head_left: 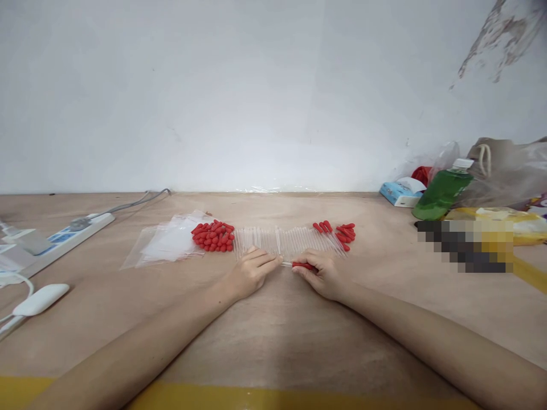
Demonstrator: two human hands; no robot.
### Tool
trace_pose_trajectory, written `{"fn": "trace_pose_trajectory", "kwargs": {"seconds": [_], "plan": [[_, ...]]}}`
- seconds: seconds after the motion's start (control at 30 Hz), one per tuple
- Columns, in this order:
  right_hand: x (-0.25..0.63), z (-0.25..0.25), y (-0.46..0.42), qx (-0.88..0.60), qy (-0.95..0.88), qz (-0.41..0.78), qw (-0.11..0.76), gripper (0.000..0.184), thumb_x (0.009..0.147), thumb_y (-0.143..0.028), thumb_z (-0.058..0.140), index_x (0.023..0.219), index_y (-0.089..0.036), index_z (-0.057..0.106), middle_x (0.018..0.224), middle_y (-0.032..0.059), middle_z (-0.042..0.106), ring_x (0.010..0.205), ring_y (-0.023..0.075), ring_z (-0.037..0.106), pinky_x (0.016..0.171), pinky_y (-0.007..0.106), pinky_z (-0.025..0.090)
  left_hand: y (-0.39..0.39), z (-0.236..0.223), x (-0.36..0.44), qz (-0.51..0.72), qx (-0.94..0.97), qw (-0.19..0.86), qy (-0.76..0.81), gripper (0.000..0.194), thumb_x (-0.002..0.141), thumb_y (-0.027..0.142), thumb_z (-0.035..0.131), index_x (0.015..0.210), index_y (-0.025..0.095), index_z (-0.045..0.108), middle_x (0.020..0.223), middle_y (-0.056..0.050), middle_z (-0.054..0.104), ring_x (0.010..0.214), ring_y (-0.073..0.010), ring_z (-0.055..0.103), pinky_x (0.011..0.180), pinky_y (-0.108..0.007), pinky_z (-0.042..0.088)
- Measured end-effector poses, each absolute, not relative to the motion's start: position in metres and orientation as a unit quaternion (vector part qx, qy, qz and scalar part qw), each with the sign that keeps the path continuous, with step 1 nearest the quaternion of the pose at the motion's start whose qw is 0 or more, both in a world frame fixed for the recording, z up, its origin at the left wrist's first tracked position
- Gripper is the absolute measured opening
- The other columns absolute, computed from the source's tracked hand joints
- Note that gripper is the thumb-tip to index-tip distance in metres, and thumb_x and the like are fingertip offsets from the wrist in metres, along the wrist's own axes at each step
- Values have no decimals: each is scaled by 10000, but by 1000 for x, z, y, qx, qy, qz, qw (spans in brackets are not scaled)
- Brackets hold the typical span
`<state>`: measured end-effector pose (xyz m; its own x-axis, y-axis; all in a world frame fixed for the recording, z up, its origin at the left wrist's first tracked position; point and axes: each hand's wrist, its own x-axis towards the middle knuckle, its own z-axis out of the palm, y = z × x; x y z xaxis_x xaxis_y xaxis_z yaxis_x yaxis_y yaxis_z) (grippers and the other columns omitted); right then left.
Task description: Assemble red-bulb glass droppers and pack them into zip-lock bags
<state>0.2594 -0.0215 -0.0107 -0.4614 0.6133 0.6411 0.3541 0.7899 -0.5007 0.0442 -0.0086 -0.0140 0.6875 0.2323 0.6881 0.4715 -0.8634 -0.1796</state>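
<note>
My left hand (254,272) is closed, its fingertips pinching one end of a thin clear dropper tube (287,264). Opposite it, my right hand (322,274) grips a red rubber dropper bulb (302,265), which meets the tube's other end; how far the tube goes in is too small to tell. Just beyond both hands lies a row of clear tubes (294,240), side by side. A heap of red bulbs (213,236) sits at the row's left end. Several more red pieces (345,232) lie at its right end.
Clear plastic bags (164,242) are spread left of the heap. Farther left are a power strip (68,236) and a white cabled device (41,299). A tissue box (399,193), a green bottle (444,191) and plastic-wrapped items (513,225) stand at the right. A wall rises behind.
</note>
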Motion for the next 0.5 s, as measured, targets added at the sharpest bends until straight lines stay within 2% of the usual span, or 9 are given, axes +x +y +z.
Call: {"fn": "trace_pose_trajectory", "kwargs": {"seconds": [0.3, 0.5], "plan": [[258, -9, -21, -323, -837, 177, 404, 146, 822, -267, 467, 820, -176, 582, 723, 22, 587, 647, 112, 523, 591, 230, 414, -12, -13, 49, -346, -900, 143, -224, 270, 796, 34, 395, 1002, 146, 531, 822, -55, 656, 710, -164, 556, 628, -304, 406], [251, -10, -20, -301, -859, 190, 367, 216, 822, -313, 475, 687, -174, 571, 632, 5, 554, 586, 103, 504, 574, 228, 410, -17, -12, 61, -350, -907, 118, -204, 263, 808, 48, 394, 1019, 138, 522, 848, -64, 647, 734, -158, 568, 653, -298, 417]]}}
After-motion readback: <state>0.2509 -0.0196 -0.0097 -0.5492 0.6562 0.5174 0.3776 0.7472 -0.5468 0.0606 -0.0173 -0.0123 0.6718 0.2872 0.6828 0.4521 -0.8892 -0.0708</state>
